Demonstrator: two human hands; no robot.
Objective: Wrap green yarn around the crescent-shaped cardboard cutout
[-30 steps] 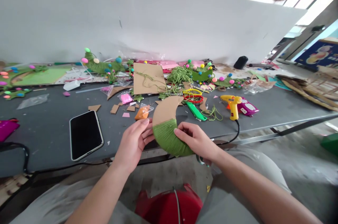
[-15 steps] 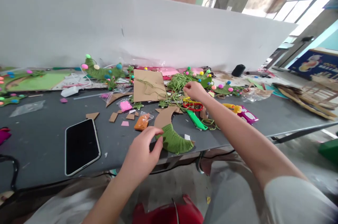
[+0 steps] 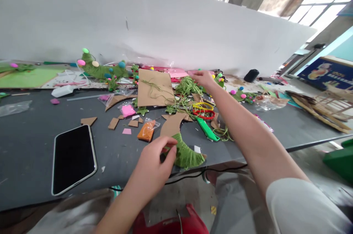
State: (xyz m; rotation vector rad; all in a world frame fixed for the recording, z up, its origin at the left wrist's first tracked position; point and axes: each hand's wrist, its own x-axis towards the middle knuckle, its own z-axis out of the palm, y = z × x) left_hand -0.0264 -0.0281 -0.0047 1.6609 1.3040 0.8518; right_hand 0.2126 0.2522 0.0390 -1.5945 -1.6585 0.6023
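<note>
On the near part of the table lies a cardboard crescent (image 3: 171, 125), its lower half wrapped in green yarn (image 3: 189, 156). My left hand (image 3: 154, 160) pinches the wrapped part at its left edge, thumb and fingers closed on it. Farther back, my right hand (image 3: 205, 80) reaches over the far edge of a tangled heap of green yarn (image 3: 188, 87). Its fingers are drawn together; whether a strand runs between them is too small to see. Yellow-handled scissors (image 3: 203, 106), red-handled scissors (image 3: 205, 114) and a green cutter (image 3: 207, 129) lie beneath my right forearm.
At left lies a phone (image 3: 74, 160). A cardboard sheet (image 3: 154, 88), an orange packet (image 3: 146, 131), a pink packet (image 3: 127, 110) and cardboard scraps (image 3: 113, 123) lie mid-table. Green wrapped shapes with pompoms (image 3: 100, 68) line the back, before a white panel (image 3: 165, 31).
My right hand has moved a little farther back over the yarn heap, its fingers reaching leftward. My left hand stays at the crescent. The view has shifted slightly.
</note>
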